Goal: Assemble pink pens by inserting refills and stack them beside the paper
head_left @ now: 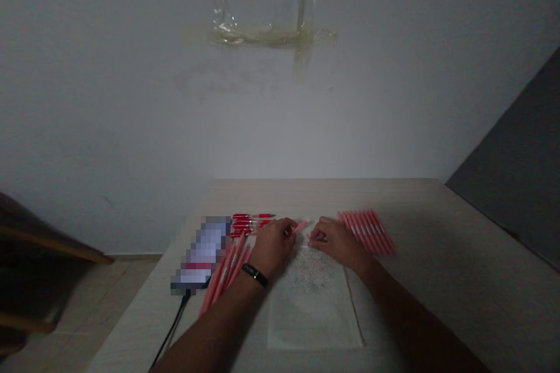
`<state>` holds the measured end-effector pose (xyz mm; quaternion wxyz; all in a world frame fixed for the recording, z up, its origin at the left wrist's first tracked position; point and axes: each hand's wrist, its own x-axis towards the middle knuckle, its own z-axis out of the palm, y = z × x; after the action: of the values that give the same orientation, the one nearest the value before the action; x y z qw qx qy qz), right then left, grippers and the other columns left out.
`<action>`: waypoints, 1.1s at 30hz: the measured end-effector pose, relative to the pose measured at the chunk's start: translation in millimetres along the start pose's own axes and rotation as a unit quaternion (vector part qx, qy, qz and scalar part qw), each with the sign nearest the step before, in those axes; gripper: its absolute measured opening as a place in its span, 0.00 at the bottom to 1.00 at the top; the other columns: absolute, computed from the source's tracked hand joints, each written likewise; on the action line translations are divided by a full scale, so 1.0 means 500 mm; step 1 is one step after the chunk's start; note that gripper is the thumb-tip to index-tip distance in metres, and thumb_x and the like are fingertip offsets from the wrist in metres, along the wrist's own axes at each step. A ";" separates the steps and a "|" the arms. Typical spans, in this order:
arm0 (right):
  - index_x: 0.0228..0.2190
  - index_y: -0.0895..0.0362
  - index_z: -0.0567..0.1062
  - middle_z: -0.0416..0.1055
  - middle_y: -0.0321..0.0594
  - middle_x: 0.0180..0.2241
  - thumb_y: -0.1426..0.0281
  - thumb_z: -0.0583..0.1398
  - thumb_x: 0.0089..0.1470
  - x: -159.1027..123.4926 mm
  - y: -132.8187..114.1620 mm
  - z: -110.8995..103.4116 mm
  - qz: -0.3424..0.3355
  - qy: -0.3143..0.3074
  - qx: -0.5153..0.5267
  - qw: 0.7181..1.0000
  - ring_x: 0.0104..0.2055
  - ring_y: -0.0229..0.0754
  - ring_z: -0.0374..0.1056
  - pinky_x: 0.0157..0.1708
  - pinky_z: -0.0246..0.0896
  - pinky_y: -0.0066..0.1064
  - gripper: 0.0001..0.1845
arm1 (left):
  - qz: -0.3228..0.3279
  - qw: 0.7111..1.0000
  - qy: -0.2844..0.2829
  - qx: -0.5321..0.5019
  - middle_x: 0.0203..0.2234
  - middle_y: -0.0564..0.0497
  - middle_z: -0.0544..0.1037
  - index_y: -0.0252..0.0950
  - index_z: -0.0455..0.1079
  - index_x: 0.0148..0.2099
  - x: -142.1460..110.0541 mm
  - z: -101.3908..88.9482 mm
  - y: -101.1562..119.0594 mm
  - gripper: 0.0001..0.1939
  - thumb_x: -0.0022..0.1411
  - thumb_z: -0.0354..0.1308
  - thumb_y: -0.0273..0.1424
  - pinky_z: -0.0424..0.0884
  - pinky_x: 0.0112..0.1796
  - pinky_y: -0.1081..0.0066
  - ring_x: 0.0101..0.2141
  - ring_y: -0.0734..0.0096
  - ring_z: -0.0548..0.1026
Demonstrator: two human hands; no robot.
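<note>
Near the table's middle, my left hand (275,243) is closed round a slim pink pen (300,225), whose end pokes out past the fingers to the right. My right hand (333,239) is just right of it, thumb and fingers pinched together; whatever they may hold is too small to make out. Beneath both hands lies a pale sheet (315,315) with dark scribbles on its upper part. A loose bunch of pink pens (225,271) sits partly hidden behind my left forearm. To the right of my right hand, several pink pens (366,231) lie in a neat slanted row.
Several red pens (251,224) lie crosswise beyond my left hand. At the table's left edge is a phone (203,253), its screen blurred, with a black cable (172,323) running toward me. A wall (324,134) rises behind the table (411,192).
</note>
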<state>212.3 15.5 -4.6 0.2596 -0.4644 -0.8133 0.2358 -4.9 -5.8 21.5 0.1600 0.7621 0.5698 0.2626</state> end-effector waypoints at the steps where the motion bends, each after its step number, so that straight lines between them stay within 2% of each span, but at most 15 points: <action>1: 0.31 0.56 0.77 0.71 0.36 0.33 0.69 0.69 0.51 0.000 0.002 0.001 0.002 0.002 0.001 1.000 0.36 0.39 0.69 0.36 0.60 0.29 0.06 | 0.000 1.000 -0.002 -0.003 0.34 0.49 0.80 0.38 0.77 0.45 0.000 0.000 0.000 0.12 0.59 0.58 0.25 0.65 0.37 0.71 0.35 0.67 0.75; 8: 0.28 0.56 0.76 0.70 0.36 0.30 0.68 0.64 0.56 0.003 -0.001 -0.009 0.000 0.042 0.015 0.999 0.34 0.39 0.68 0.34 0.59 0.29 0.06 | 0.015 1.000 -0.002 -0.019 0.35 0.49 0.79 0.37 0.76 0.43 0.001 -0.003 0.004 0.11 0.59 0.58 0.24 0.66 0.37 0.71 0.36 0.67 0.75; 12: 0.35 0.56 0.76 0.73 0.37 0.31 0.68 0.62 0.58 0.007 0.004 -0.011 0.023 0.073 0.111 0.991 0.34 0.39 0.69 0.34 0.62 0.30 0.05 | 0.031 0.999 -0.003 -0.025 0.34 0.48 0.77 0.36 0.76 0.44 0.001 -0.002 0.004 0.11 0.59 0.57 0.23 0.66 0.37 0.71 0.36 0.68 0.74; 17: 0.42 0.56 0.74 0.74 0.36 0.31 0.64 0.61 0.58 0.009 0.007 -0.001 0.024 0.058 0.225 0.972 0.34 0.39 0.71 0.32 0.63 0.28 0.11 | 0.063 0.998 -0.015 -0.027 0.35 0.48 0.75 0.37 0.76 0.44 0.000 -0.003 0.008 0.12 0.60 0.56 0.23 0.66 0.36 0.72 0.35 0.69 0.73; 22: 0.38 0.57 0.74 0.75 0.37 0.31 0.64 0.61 0.58 0.010 -0.003 -0.003 0.021 0.041 0.244 0.969 0.34 0.40 0.71 0.34 0.64 0.29 0.09 | 0.090 0.994 -0.012 -0.056 0.36 0.48 0.75 0.37 0.75 0.44 -0.001 -0.004 0.013 0.11 0.61 0.55 0.23 0.67 0.38 0.70 0.37 0.68 0.73; 26: 0.36 0.57 0.75 0.75 0.37 0.31 0.65 0.61 0.57 0.012 -0.002 -0.005 0.025 0.040 0.254 0.966 0.34 0.39 0.71 0.34 0.63 0.28 0.08 | 0.098 0.992 0.016 -0.084 0.37 0.49 0.75 0.37 0.72 0.46 0.001 -0.003 0.013 0.12 0.60 0.56 0.23 0.69 0.42 0.68 0.39 0.67 0.73; 33: 0.37 0.57 0.74 0.75 0.37 0.31 0.63 0.63 0.56 0.008 0.000 0.003 0.033 -0.014 0.316 0.948 0.34 0.39 0.71 0.34 0.63 0.29 0.11 | 0.101 0.987 0.045 -0.114 0.40 0.48 0.76 0.37 0.70 0.50 0.000 -0.007 0.019 0.15 0.60 0.57 0.23 0.70 0.45 0.66 0.42 0.66 0.74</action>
<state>209.6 18.7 -5.2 0.3736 -0.3819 -0.6849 0.4955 0.5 -8.8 29.4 0.1928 0.7796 0.4632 0.3748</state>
